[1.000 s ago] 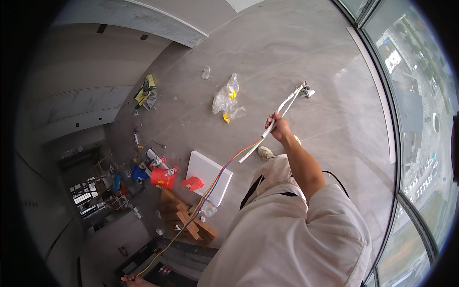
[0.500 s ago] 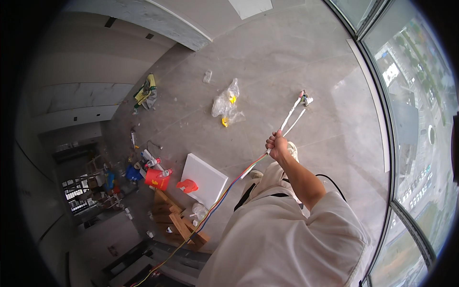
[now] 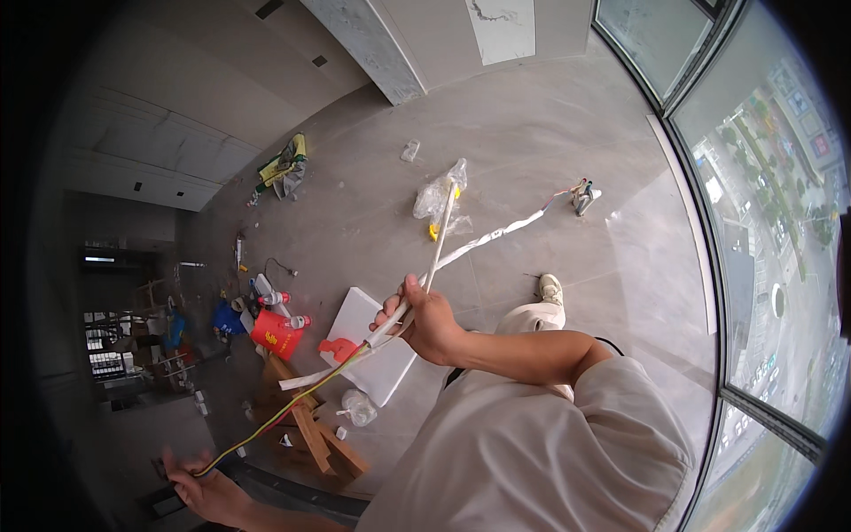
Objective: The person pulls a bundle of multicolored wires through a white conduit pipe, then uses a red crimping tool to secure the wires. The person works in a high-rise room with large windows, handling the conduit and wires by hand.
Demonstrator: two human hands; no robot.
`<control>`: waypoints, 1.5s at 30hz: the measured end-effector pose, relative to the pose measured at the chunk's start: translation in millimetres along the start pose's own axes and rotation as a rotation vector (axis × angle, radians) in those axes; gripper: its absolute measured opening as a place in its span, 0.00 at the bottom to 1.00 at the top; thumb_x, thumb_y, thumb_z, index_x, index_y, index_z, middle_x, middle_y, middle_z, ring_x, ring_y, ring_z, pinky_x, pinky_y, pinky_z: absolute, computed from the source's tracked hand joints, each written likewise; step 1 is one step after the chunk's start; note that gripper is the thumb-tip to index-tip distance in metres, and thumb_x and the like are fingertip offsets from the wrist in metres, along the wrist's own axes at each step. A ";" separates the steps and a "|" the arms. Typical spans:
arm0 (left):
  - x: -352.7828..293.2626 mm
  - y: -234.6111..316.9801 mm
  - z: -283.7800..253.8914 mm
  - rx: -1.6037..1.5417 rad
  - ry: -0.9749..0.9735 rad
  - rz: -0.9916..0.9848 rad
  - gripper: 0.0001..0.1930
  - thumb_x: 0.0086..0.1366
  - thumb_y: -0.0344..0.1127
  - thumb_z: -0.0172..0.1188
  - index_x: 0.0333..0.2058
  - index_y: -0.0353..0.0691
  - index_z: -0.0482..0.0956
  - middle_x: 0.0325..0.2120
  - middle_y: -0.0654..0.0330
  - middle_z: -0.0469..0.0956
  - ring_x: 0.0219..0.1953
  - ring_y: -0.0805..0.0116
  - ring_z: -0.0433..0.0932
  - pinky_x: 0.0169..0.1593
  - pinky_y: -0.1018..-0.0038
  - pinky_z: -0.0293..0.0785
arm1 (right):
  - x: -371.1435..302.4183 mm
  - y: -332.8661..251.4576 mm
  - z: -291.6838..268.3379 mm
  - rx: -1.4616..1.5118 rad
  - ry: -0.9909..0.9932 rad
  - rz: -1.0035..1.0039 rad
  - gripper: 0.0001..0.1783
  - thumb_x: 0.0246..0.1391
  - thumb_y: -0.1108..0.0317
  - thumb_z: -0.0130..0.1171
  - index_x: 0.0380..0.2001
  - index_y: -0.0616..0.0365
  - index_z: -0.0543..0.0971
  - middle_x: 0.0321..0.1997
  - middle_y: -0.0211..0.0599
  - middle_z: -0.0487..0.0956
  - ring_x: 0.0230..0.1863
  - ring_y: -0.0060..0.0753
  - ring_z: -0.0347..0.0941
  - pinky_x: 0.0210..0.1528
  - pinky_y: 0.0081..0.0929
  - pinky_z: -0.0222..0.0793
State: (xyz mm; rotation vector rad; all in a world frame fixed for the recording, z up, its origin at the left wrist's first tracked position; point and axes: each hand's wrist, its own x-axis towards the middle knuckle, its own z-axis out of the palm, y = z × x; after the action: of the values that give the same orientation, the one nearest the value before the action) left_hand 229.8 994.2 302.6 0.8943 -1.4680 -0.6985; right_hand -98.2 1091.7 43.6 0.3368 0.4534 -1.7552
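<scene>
My right hand (image 3: pixel 430 328) is closed around a white sleeve (image 3: pixel 383 333) with coloured wires coming out of it. One loose white strip end (image 3: pixel 446 217) points up from this grip, and another end hangs to the lower left. A white wrapped stretch of cable (image 3: pixel 492 237) runs from the hand toward a small opening with wires (image 3: pixel 583 197) in the floor. The yellow-green wires (image 3: pixel 282 412) stretch down left to my left hand (image 3: pixel 211 492), whose slightly blurred fingers pinch them at the lower edge.
Crumpled clear plastic bags (image 3: pixel 434 197) lie on the grey floor. A white board (image 3: pixel 386 372), a red bag (image 3: pixel 277 332), wooden planks (image 3: pixel 312 434) and a cloth bundle (image 3: pixel 285 166) are on the left. Tall windows (image 3: pixel 753 239) line the right.
My right hand has moved left and closer to my body with the white sleeve. My left hand has come into view at the lower left, on the wires. The loose white strip now points upward.
</scene>
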 end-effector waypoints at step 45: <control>-140.6 -161.7 -118.4 -1.002 -0.301 -0.365 0.53 0.53 0.50 0.72 0.73 0.44 0.51 0.67 0.48 0.61 0.71 0.51 0.57 0.73 0.56 0.49 | -86.3 227.0 -51.4 -1.938 -0.496 -0.797 0.07 0.57 0.70 0.58 0.40 0.55 0.74 0.33 0.42 0.82 0.38 0.57 0.78 0.40 0.48 0.71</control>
State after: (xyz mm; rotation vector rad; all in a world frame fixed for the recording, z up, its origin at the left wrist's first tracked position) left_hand 365.5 1039.0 103.8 0.2591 -0.9798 -1.6956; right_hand 141.6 1146.4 10.2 -1.7591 1.7350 -1.2076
